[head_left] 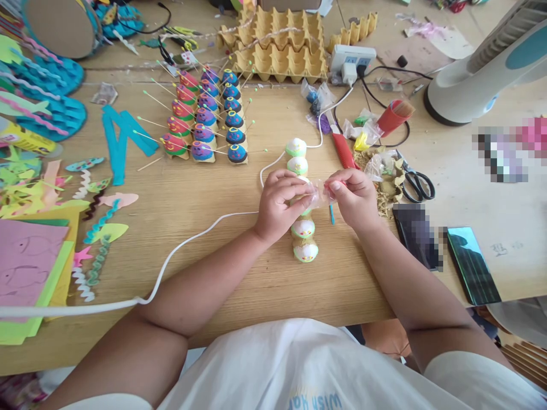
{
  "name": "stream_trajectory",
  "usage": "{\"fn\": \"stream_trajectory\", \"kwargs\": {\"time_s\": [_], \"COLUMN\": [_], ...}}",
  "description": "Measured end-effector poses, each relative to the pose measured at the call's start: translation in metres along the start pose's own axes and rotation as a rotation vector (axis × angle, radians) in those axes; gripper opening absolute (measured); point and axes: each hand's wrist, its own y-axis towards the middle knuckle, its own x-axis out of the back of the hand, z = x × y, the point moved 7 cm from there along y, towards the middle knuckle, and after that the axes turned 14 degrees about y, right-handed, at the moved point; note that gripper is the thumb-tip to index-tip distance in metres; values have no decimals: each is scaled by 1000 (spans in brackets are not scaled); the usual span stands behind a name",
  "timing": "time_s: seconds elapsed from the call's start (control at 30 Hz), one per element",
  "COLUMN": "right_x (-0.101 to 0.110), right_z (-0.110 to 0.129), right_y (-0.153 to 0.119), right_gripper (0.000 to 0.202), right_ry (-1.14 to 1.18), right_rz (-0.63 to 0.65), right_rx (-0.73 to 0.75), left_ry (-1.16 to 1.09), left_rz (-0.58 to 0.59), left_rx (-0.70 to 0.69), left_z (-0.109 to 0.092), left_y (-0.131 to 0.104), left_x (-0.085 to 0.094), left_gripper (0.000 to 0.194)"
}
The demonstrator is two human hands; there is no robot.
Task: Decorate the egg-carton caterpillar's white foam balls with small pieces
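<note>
A small clear plastic bag (318, 195) is stretched between my two hands above the middle of the table. My left hand (282, 200) pinches one side of it between thumb and fingers. The other side is gripped by the closed fingers of my right hand (355, 198), where something pinkish-red shows at the fingertips. Under the hands runs an egg-carton strip (303, 229) of white domes with green rims and small coloured dots; my left hand hides its middle part. A blue stick tool (331, 214) lies just right of the strip.
Painted egg-carton rows (205, 118) with pin feelers stand at the back left. A white cable (188, 233) crosses the table. Black scissors (416, 183), a red knife (343, 150) and a phone (472, 265) lie to the right. Egg trays (282, 42) and a power strip (352, 57) are behind.
</note>
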Motion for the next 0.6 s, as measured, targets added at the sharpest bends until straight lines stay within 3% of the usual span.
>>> {"fn": "stream_trajectory", "kwargs": {"time_s": [0.17,0.27,0.37,0.6], "right_x": [-3,-3,-1,-4], "right_z": [-10,-15,-12,-8], "right_y": [1,2,3,1], "right_gripper": [36,39,37,31], "right_ry": [120,161,148,77], "right_rz": [53,61,49,91], "right_rx": [-139,-187,-141,-78], "left_ry": [2,-1,-12,-52], "left_rz": [-64,-77,-38,-32], "left_rx": [77,68,9,-3], "left_z": [8,9,5,-2], "left_y": [-2,-2,0,3], "left_x": [5,5,1,3], "left_gripper": [37,28,18,15]}}
